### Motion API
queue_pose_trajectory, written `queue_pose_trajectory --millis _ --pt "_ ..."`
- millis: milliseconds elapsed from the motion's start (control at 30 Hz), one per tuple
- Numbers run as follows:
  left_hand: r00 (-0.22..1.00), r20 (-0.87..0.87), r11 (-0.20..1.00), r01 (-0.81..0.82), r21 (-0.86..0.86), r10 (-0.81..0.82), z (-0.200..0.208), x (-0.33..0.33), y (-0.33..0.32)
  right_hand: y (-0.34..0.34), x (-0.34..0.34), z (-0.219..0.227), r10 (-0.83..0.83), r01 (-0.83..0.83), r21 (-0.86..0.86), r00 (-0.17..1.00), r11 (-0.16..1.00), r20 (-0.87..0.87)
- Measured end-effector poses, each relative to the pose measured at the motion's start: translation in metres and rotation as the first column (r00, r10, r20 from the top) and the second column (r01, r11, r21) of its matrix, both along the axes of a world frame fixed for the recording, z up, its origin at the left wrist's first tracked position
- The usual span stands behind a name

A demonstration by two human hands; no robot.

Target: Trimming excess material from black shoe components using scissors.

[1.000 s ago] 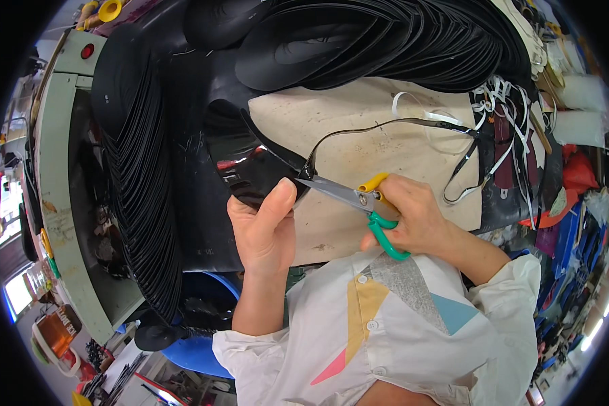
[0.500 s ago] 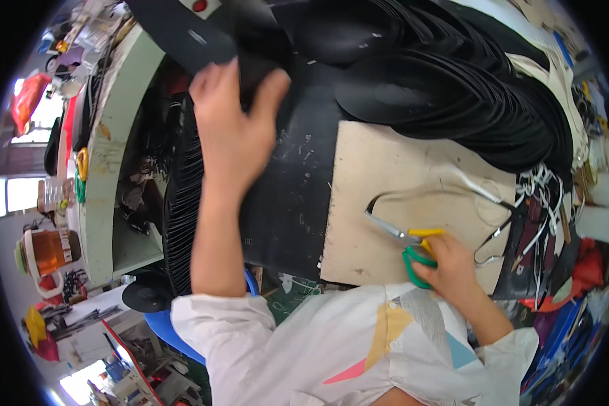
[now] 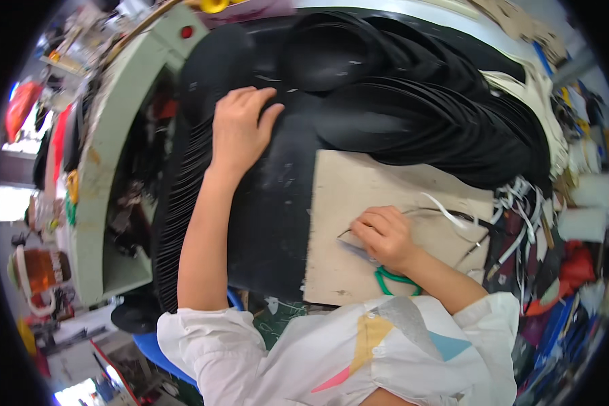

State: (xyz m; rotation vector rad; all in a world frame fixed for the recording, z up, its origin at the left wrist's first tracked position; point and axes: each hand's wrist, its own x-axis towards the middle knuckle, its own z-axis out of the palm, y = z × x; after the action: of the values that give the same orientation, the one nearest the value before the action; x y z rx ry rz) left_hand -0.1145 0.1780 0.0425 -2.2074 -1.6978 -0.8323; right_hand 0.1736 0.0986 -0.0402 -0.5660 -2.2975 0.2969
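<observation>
My left hand lies on the black pieces at the far left, thumb apart from the fingers and nothing held. Under and beside it runs a long row of overlapping thin black sheets, with a rounded black piece at its far end. My right hand is closed low over a pale board. A thin dark strip runs into its fingers, and a short end pokes out past the fingertips. Beneath this hand lie scissors with green handles; their yellow handle is hidden.
Fanned stacks of black oval pieces fill the far right of the black tabletop. White cords and slim tools lie right of the board. A pale green machine frame stands at left, near a jug of amber liquid.
A dark piece at my left hand has been laid down at the far left. My right hand has let go of the scissors and moved left and farther away, onto the thin strip.
</observation>
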Motion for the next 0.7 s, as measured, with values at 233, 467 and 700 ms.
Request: queue_pose_trajectory --millis 233,467,700 --pt "0.774 0.579 0.906 0.403 -0.134 -0.258 -0.047 0.170 0.024 -0.019 0.018 0.039 -0.069 0.051 -0.096 0.979 0.994 -0.191" --pt "0.848 0.519 0.959 0.229 -0.170 -0.110 -0.049 0.199 0.020 -0.024 0.058 0.061 -0.334 0.311 -0.220 0.940 0.925 -0.076" --pt "0.391 0.903 0.915 0.272 -0.299 0.178 -0.032 0.165 -0.012 -0.008 0.068 0.081 -0.410 0.319 -0.510 0.909 0.799 -0.074"
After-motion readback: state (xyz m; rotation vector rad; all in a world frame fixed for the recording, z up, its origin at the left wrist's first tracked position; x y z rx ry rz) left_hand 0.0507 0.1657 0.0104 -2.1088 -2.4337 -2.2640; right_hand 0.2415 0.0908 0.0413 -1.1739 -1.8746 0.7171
